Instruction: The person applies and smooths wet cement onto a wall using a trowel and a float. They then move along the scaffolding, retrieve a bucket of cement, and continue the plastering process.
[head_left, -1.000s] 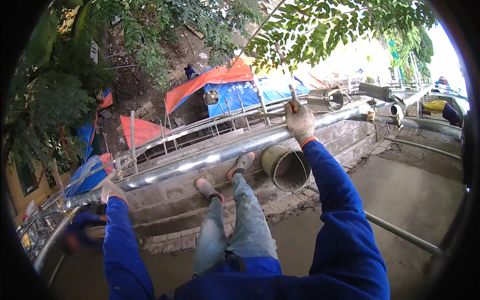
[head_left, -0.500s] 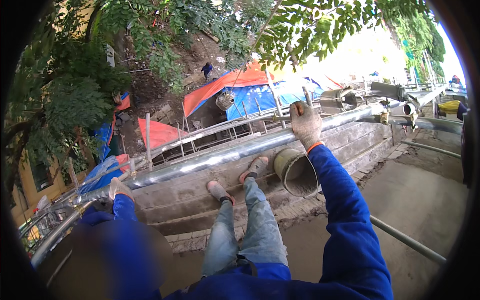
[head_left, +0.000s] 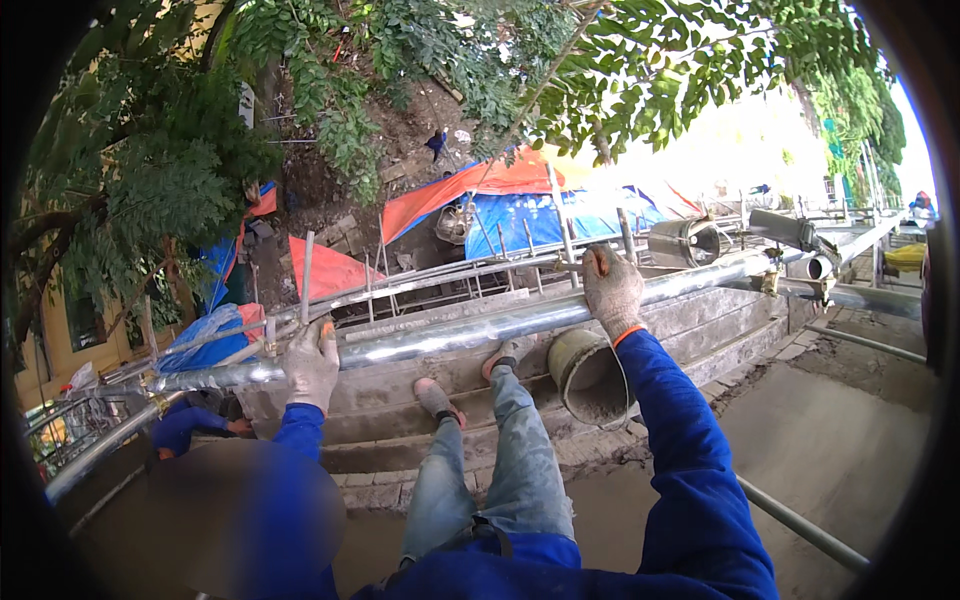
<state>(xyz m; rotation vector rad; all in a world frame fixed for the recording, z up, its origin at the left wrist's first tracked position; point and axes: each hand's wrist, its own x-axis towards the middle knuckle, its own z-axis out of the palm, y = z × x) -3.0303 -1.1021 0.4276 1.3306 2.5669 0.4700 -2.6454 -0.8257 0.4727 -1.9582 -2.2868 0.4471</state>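
Note:
A long, shiny metal scaffold pipe [head_left: 450, 345] runs across in front of me, rising toward the right. My right hand [head_left: 613, 290], in a pale work glove with an orange cuff, is closed over it near the middle. Farther left, my left hand [head_left: 313, 368], gloved alike, is wrapped over the same pipe. Its thumb and fingertips show along the top; the underside of both grips is hidden. Below and left of my right hand is a mortar-stained bucket [head_left: 590, 375], its open mouth tilted toward me. Whether it hangs or rests cannot be told.
My feet stand on stepped concrete ledges [head_left: 350, 455]. A co-worker's blue sleeve [head_left: 188, 425] is close at lower left. Two metal buckets [head_left: 685, 243] [head_left: 782, 228] are beyond the pipe at right. Below lie orange and blue tarps [head_left: 560, 210]; leafy branches [head_left: 660, 70] hang overhead.
My left hand has moved right along the pipe, from its left end to nearer the middle. My right hand keeps its place on the pipe. A co-worker's arm now shows at lower left.

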